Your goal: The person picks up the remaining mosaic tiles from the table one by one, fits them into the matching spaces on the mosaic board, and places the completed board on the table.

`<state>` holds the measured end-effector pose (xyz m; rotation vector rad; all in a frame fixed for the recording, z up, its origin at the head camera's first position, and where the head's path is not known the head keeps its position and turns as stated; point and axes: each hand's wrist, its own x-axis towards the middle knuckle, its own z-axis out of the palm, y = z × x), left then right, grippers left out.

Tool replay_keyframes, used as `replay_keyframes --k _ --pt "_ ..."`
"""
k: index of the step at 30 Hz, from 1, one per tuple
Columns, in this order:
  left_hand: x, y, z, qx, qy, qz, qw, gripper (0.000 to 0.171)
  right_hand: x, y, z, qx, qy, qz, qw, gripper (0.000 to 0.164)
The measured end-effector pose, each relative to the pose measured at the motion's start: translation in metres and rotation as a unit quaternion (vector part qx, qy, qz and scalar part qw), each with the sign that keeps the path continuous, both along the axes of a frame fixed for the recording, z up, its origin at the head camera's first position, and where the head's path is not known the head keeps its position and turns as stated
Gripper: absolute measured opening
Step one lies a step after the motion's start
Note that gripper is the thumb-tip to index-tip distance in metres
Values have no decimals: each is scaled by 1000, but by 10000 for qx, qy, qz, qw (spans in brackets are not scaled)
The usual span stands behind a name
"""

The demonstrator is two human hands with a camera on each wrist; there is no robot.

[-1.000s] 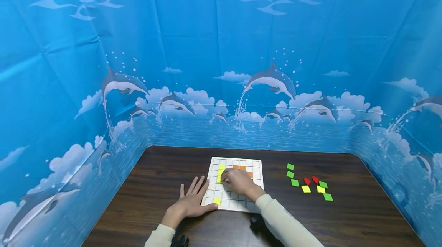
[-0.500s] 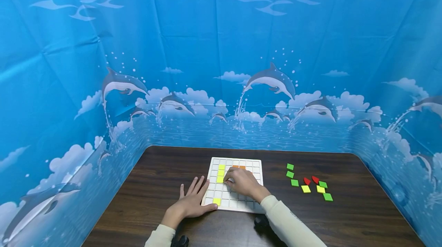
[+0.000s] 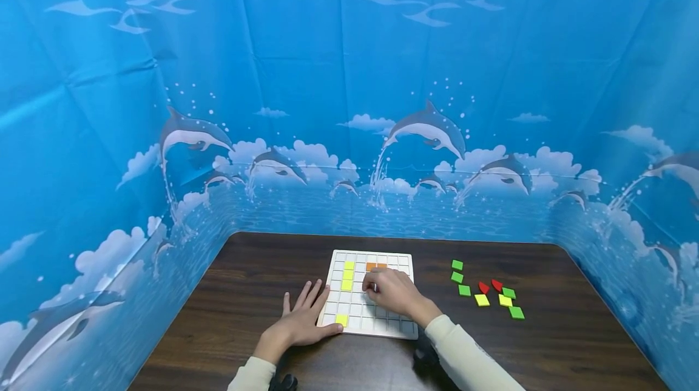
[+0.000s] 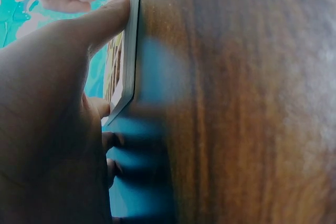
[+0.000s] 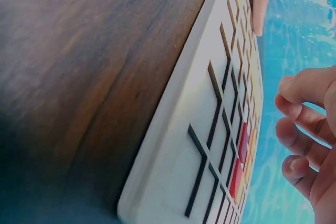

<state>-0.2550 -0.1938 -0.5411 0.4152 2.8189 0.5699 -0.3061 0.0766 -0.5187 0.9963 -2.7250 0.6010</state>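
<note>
A white gridded board (image 3: 355, 311) lies on the dark wooden table. My left hand (image 3: 301, 324) is spread flat along its left edge, the thumb over the near-left corner. Over the middle of the board hovers my right hand (image 3: 394, 289), its fingers loosely bent. In the right wrist view, nothing shows between the thumb (image 5: 296, 86) and the bent fingers. Several yellow tiles (image 3: 347, 275) form a column on the board, and another yellow tile (image 3: 341, 320) sits near the lower-left corner. Orange tiles (image 3: 376, 266) show behind the right hand. Red tiles (image 5: 243, 142) on the board appear in the right wrist view.
To the right of the board, several loose green tiles (image 3: 456, 277), two yellow tiles (image 3: 482, 300) and two red pieces (image 3: 483, 288) lie on the table (image 3: 573, 330). A blue dolphin-print curtain (image 3: 306, 75) encloses the table's back and sides.
My right hand has drawn off to the right from beside the yellow column, which now shows fully. My left hand has stayed at the board's edge.
</note>
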Motion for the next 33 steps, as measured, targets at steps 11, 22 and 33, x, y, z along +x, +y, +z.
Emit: replay_keyframes --k 11,22,33 --pt "-7 -5 -12 81 -34 3 10000 109 16 35 11 -13 173 -523 9985 5" --pt "-1 -1 -2 180 -62 -38 9998 110 25 81 12 -317 94 -1210 9921 11" --pt "-5 -2 -9 71 -119 74 9999 111 32 114 14 -279 -93 -1576 9871 9"
